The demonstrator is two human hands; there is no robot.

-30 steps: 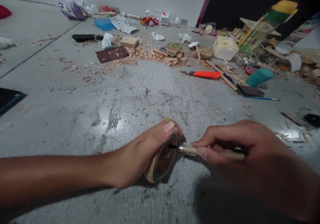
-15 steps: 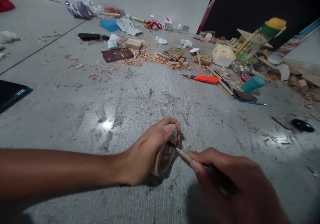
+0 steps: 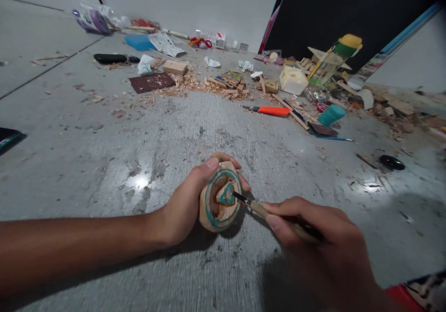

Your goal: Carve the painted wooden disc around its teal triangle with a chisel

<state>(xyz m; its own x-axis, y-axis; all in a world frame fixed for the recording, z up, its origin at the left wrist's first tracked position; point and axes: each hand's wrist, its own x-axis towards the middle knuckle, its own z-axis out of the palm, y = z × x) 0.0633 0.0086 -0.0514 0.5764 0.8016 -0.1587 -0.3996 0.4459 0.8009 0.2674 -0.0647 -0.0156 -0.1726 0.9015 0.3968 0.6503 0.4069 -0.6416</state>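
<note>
My left hand [image 3: 186, 203] is closed round a round wooden piece [image 3: 219, 200] that stands on edge on the grey floor. Its face is turned toward me and shows a teal ring with a teal triangle inside. My right hand [image 3: 313, 237] is closed on a thin wooden-handled paintbrush [image 3: 258, 206]. The brush's dark tip touches the wooden face just right of the triangle.
Wood shavings [image 3: 195, 83], small wood blocks [image 3: 174, 67] and a brown sandpaper sheet [image 3: 151, 82] lie at the back. An orange-handled knife [image 3: 272, 111], a teal cup [image 3: 331, 114] and a white block [image 3: 292, 80] lie to the right. A dark lid [image 3: 392, 162] lies far right.
My left hand has turned the wooden piece so its painted face shows toward me. The brush tip stays at the face. The view has shifted a little.
</note>
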